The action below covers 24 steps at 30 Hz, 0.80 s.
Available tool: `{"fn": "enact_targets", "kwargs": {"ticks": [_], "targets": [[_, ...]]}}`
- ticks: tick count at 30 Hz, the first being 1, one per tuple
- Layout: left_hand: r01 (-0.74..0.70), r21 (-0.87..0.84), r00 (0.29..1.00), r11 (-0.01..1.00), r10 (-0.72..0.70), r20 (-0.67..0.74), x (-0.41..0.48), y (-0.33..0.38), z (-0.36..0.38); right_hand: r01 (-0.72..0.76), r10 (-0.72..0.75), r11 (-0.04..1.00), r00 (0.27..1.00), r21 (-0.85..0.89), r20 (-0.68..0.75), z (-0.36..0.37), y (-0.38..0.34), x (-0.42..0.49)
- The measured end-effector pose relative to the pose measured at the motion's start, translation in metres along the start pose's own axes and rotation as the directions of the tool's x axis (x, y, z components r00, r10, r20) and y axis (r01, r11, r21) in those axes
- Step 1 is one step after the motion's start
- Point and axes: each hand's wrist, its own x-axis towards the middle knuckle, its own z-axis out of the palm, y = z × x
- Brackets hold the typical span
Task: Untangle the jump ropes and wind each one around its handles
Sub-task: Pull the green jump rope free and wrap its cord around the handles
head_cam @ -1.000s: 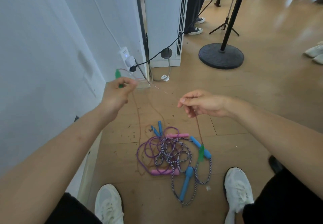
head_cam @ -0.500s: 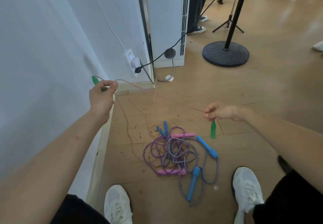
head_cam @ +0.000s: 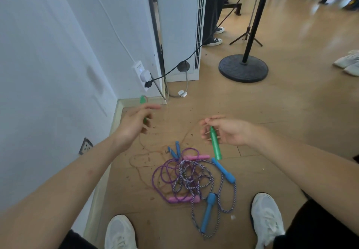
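My left hand (head_cam: 134, 121) grips one green handle (head_cam: 143, 99), whose tip pokes out above the fingers. My right hand (head_cam: 226, 131) holds the other green handle (head_cam: 215, 145), which hangs down from the fingers. A thin brown rope (head_cam: 139, 159) joins them and sags in loops onto the wooden floor. Below my hands lies a tangled pile: a purple rope (head_cam: 165, 171) with pink handles (head_cam: 196, 157), and a blue-and-white braided rope (head_cam: 194, 180) with blue handles (head_cam: 206, 211). Two more blue handles (head_cam: 174, 149) lie at the pile's far edge.
A white wall with a socket strip (head_cam: 142, 74) and black cable runs along the left. A white cabinet (head_cam: 180, 25) stands ahead, a black stand's round base (head_cam: 242, 68) to its right. Another person's feet (head_cam: 214, 41) are behind. My white shoes (head_cam: 266, 217) flank the pile.
My hands have come closer together. The right hand has slid along the brown rope and now holds the green handle that hung below it. The left hand has moved right, away from the wall.
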Motion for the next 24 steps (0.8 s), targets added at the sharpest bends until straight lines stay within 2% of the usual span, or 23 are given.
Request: {"fn": "enact_targets", "kwargs": {"ticks": [4,8,11,13,16,18,21,24], "targets": [[-0.080,0.019,0.963,0.997,0.072,0.260,-0.018,0.009,0.015,0.019,-0.048,0.972,0.992,0.232,0.120,0.023,-0.011,-0.011],[-0.149,0.050,0.918,0.988,0.119,0.379,-0.033,0.008,0.035,0.044,-0.094,0.928,0.989,0.370,0.116,0.035,-0.015,-0.016],[-0.251,0.050,0.905,0.967,0.216,0.367,-0.039,0.001,0.050,0.096,-0.146,0.897,0.986,0.431,0.084,0.045,-0.014,-0.019],[-0.279,0.042,0.920,0.959,0.255,0.300,-0.042,-0.003,0.057,0.142,-0.181,0.890,0.982,0.433,0.049,0.052,-0.013,-0.022],[-0.351,0.069,0.923,0.934,0.333,0.195,-0.041,-0.005,0.062,0.166,-0.223,0.874,0.972,0.456,0.072,0.059,-0.012,-0.026],[-0.397,0.071,0.908,0.915,0.380,0.175,-0.040,-0.006,0.065,0.167,-0.236,0.872,0.967,0.460,0.096,0.062,-0.013,-0.028],[-0.449,0.108,0.882,0.887,0.420,0.214,-0.043,-0.005,0.066,0.192,-0.272,0.887,0.952,0.421,0.139,0.067,-0.017,-0.033],[-0.488,0.100,0.833,0.867,0.429,0.351,-0.049,-0.003,0.066,0.212,-0.270,0.933,0.947,0.291,0.177,0.066,-0.021,-0.035]]}}
